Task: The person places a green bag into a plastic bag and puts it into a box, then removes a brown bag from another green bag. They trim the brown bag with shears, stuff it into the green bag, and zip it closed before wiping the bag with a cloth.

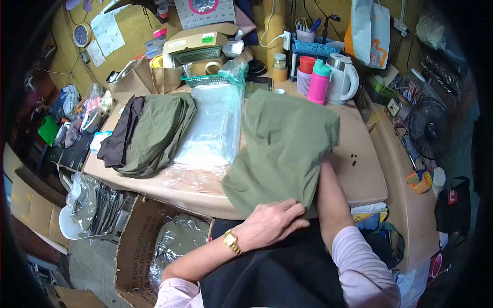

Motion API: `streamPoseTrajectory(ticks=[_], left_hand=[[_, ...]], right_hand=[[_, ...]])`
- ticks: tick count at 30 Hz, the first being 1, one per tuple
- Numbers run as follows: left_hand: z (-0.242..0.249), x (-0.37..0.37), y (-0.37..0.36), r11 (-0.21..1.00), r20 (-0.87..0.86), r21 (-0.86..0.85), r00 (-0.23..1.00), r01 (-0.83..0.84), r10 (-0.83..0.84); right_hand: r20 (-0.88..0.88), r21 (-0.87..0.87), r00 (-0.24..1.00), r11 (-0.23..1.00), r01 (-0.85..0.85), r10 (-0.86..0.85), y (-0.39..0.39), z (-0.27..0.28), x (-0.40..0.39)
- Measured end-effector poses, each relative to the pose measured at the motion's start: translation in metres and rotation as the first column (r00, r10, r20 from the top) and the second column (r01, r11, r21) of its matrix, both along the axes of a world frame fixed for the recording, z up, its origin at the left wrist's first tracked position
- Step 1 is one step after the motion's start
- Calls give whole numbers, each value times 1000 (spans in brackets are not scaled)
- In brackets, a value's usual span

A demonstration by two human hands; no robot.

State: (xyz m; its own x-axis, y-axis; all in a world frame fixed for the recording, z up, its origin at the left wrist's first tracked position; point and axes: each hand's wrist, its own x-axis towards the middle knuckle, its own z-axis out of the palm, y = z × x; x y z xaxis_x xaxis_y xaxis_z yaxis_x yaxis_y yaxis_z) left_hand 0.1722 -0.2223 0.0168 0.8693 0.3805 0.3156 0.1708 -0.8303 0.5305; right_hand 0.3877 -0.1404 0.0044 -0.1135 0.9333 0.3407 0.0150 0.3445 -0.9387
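A piece of olive-green fabric [282, 143], perhaps a garment, is spread in front of me above the table. My left hand [272, 223], with a gold watch on its wrist, has its fingers curled at the fabric's lower edge. My right forearm [334, 200] reaches up along the right side of the cloth; that hand is hidden behind or inside it, so its fingers do not show. Left of the cloth lies a stack of clear plastic bags [213, 128]. Farther left rests a folded pile of olive fabric [162, 128] with a dark brown piece [120, 136] at its side.
At the table's back stand a pink bottle [318, 84], a kettle [343, 77] and a green basket [205, 80]. An open carton [131, 246] holding plastic-wrapped items is below the front edge. A fan [429, 126] stands at right, a white tub [77, 226] at lower left.
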Motion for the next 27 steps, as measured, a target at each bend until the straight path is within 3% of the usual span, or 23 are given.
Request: streamPoseTrajectory(ticks=[1, 3, 5, 6, 8, 12, 14, 17, 18, 19, 21, 25, 27], left_hand=[[8, -8, 2, 1000, 8, 4, 1000, 1, -1], [18, -25, 12, 964, 371, 95, 908, -248, 197], [11, -41, 38, 937, 449, -142, 823, -318, 347], [16, -39, 44, 936, 444, -160, 824, -312, 351], [29, -32, 59, 923, 437, -350, 845, -156, 309], [10, -5, 55, 941, 420, -339, 895, 5, 146], [5, 3, 46, 902, 470, -386, 883, 193, 12], [-7, 8, 51, 849, 373, -484, 928, 211, -18], [-15, 10, 53, 673, 531, -634, 847, 381, 20], [-21, 11, 52, 676, 534, -636, 845, 371, 38], [-26, 9, 52, 299, 548, -823, 813, 482, 196], [-63, 25, 66, 394, 347, -878, 928, 272, 134], [-84, 46, 62, 604, 346, -770, 930, 205, 126]], right_hand=[[16, 3, 1000, 1000, -19, 18, -11, 4, 5], [17, 3, 995, 995, -98, 98, -40, 7, 6], [-48, 3, 988, 989, -145, 145, -67, -5, -7], [-92, -1, 988, 993, -122, 121, -77, -13, -16], [-130, -5, 988, 996, -88, 87, -75, -22, -24], [-188, -13, 981, 999, -47, 44, -84, -35, -33], [-201, -22, 979, 999, -32, 27, -88, -39, -36], [-215, -30, 977, 1000, -8, 2, -91, -44, -39], [-218, -32, 976, 999, -4, -3, -91, -46, -40], [-219, -34, 976, 999, -3, -4, -92, -47, -41], [-223, -37, 975, 999, 4, -12, -92, -51, -44], [-222, -46, 975, 999, 17, -27, -95, -57, -48], [-221, -51, 975, 999, 15, -26, -94, -59, -50]])
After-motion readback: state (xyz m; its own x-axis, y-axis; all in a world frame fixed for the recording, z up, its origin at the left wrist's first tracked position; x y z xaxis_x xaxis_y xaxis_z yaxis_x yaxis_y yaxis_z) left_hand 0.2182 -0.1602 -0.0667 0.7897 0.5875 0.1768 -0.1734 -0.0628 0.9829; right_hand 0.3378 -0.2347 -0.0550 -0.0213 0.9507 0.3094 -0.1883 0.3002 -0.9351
